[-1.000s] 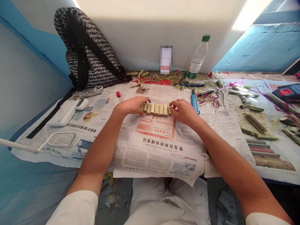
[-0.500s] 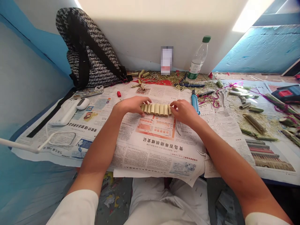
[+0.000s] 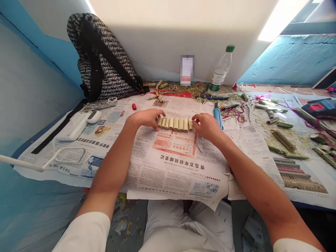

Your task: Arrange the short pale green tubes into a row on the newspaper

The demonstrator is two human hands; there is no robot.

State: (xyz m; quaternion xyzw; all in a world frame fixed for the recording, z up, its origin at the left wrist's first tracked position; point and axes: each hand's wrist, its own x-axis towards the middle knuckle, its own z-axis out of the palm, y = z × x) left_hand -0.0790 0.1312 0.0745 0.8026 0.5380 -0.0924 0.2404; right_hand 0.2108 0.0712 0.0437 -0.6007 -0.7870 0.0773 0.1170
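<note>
A row of several short, pale bamboo tubes [image 3: 177,124] lies side by side on the newspaper [image 3: 147,164] in front of me. At the row's left end is my left hand [image 3: 148,118], thumb and fingers apart, with the thumb close by the end tube. My right hand [image 3: 206,124] is at the other end, its fingers curled, the index finger and thumb on the last tube and partly covering it. Right of that hand lies a blue utility knife [image 3: 217,117].
A water bottle [image 3: 221,71] and a phone [image 3: 187,70] stand at the back among bamboo shavings. At left are a patterned bag [image 3: 105,59] and a white power strip [image 3: 75,126]. Cut green bamboo [image 3: 285,140], purple string and a power tool [image 3: 319,107] lie right.
My left hand has loosened and shifted slightly left, showing more of the leftmost tube. My right hand stays at the right end. The view has tilted slightly.
</note>
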